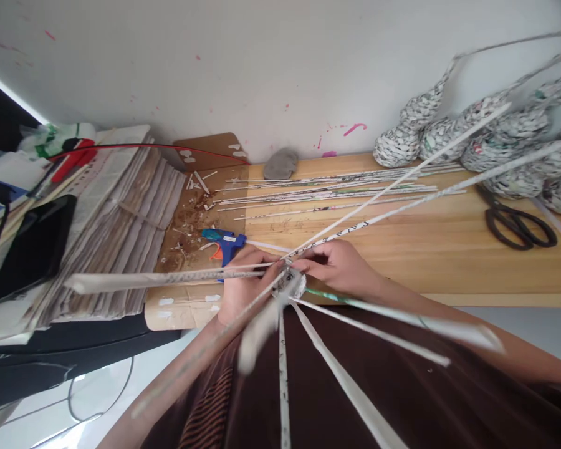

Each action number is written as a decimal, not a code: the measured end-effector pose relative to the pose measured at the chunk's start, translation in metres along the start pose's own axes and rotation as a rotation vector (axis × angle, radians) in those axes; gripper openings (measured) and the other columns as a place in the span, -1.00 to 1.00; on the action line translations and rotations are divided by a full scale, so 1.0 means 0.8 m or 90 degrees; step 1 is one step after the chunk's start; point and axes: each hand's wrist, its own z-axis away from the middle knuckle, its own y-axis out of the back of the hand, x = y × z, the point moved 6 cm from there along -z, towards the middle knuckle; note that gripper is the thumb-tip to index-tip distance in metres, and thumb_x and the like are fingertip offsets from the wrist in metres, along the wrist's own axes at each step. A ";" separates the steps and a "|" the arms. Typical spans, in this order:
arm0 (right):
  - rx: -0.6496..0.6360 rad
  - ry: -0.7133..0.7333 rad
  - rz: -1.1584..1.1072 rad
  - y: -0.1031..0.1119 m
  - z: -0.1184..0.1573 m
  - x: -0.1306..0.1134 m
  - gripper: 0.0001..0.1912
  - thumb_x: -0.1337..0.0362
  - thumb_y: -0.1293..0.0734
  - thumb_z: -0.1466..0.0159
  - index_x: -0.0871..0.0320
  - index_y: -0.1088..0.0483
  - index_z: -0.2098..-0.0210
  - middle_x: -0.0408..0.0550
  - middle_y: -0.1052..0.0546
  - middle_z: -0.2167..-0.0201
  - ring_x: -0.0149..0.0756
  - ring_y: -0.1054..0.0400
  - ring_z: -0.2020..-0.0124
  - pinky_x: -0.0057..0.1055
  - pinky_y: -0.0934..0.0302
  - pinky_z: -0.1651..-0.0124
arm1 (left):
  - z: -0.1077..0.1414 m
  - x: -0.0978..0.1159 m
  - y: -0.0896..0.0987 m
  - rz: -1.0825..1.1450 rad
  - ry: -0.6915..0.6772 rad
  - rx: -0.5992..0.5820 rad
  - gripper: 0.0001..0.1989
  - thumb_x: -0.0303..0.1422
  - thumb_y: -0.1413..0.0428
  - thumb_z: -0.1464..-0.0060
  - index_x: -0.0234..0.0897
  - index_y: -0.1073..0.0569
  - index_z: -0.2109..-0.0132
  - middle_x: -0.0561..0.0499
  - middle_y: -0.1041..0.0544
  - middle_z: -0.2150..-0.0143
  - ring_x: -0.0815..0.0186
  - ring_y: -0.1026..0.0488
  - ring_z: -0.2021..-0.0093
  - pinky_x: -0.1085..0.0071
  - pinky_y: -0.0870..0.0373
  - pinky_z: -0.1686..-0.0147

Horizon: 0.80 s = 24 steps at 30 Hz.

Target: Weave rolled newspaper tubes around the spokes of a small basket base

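Observation:
Between my hands is a small round weave of rolled newspaper tubes (pixel 295 285), with long paper tubes radiating from it in many directions. My left hand (pixel 249 280) grips its left side, the thumb pressed near the centre. My right hand (pixel 331 265) pinches at its upper right, where two long tubes run up toward the right. Several spokes hang over my dark clothing, and some of the nearer ones are blurred. Just behind my left hand lies a blue hot glue gun (pixel 227 242), partly covered by it.
Loose paper tubes (pixel 327 193) and a grey stone (pixel 280 163) lie along the back of the wooden table (pixel 430 249). Black scissors (pixel 518 227) and woven gourd-like shapes (pixel 495 143) are at right. Stacked newspaper (pixel 135 224), a phone (pixel 35 243) and a power strip (pixel 0 187) occupy the left.

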 end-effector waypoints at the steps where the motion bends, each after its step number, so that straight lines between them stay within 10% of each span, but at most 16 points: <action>1: 0.000 0.009 0.057 0.005 0.002 -0.004 -0.66 0.00 -0.41 -0.21 0.17 -0.63 0.37 -0.06 -0.64 0.45 -0.30 -0.47 0.43 -0.45 -0.24 0.38 | 0.000 0.003 0.001 -0.010 -0.012 0.000 -0.92 -0.34 -0.25 -0.08 -0.21 -0.61 0.35 -0.01 -0.60 0.39 0.27 -0.50 0.36 0.35 -0.42 0.30; 6: 0.066 0.158 0.216 0.018 0.008 -0.031 -0.72 0.01 -0.47 -0.17 0.09 -0.61 0.31 -0.12 -0.60 0.48 -0.36 -0.42 0.47 -0.47 -0.15 0.39 | 0.002 0.009 -0.002 -0.021 -0.041 -0.005 -0.90 -0.37 -0.22 -0.11 -0.23 -0.59 0.37 0.01 -0.57 0.41 0.31 -0.48 0.36 0.39 -0.39 0.31; 12: -0.077 0.355 0.193 -0.012 -0.003 -0.054 -0.89 0.24 -0.42 -0.24 0.09 -0.57 0.24 -0.05 -0.58 0.32 -0.30 -0.45 0.29 -0.42 -0.26 0.21 | 0.002 0.014 -0.004 -0.043 -0.063 -0.021 -0.88 -0.41 -0.19 -0.11 -0.24 -0.56 0.40 0.03 -0.54 0.43 0.32 -0.46 0.36 0.41 -0.37 0.33; 19: 0.146 0.182 0.017 0.005 -0.002 -0.038 -0.91 0.23 -0.35 -0.26 0.11 -0.41 0.30 -0.11 -0.49 0.44 -0.38 -0.37 0.49 -0.45 -0.27 0.40 | 0.005 0.004 0.001 -0.014 0.003 0.016 -0.92 -0.41 -0.20 -0.10 -0.24 -0.57 0.36 0.02 -0.55 0.39 0.32 -0.46 0.35 0.40 -0.38 0.29; 24: 0.251 0.182 -0.136 0.013 0.009 -0.022 -0.85 0.19 -0.39 -0.25 0.10 -0.37 0.28 0.03 -0.53 0.13 -0.22 -0.48 0.17 -0.31 -0.41 0.11 | 0.005 0.002 -0.003 -0.010 0.020 0.020 -0.90 -0.40 -0.20 -0.10 -0.24 -0.53 0.39 0.01 -0.54 0.41 0.28 -0.47 0.34 0.34 -0.41 0.28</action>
